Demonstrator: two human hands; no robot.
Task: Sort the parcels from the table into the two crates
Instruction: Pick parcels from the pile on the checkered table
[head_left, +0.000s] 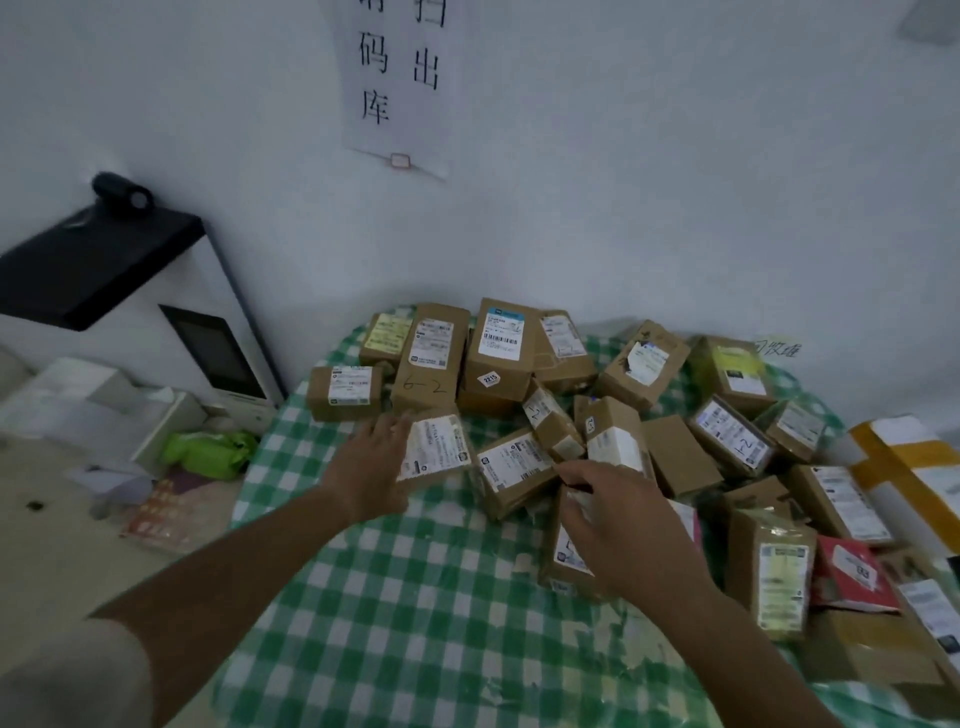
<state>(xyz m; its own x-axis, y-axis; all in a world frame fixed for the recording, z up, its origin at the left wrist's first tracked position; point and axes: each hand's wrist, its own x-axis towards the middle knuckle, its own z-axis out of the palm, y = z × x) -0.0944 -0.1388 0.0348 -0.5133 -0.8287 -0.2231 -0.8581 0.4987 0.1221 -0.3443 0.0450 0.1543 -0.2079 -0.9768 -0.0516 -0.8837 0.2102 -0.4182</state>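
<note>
Left hand (375, 467) touches a parcel (434, 451); right hand (618, 519) reaches over boxes

Dim, flat indoor light with a cool bluish-grey cast; no lamp or window shows, and shadows are soft and faint. The white wall (623, 182) looks grey and darkens toward the corners. Wide-angle distortion curves the table (415, 597) edge and tilts the black-topped machine (104, 270) at left. The whole frame is soft, with motion blur on the left hand (371, 467), the right hand (623, 525) and the nearest parcels (514, 467). Small print on the labels is unreadable. Pale glare dulls the tape on some boxes.
</note>
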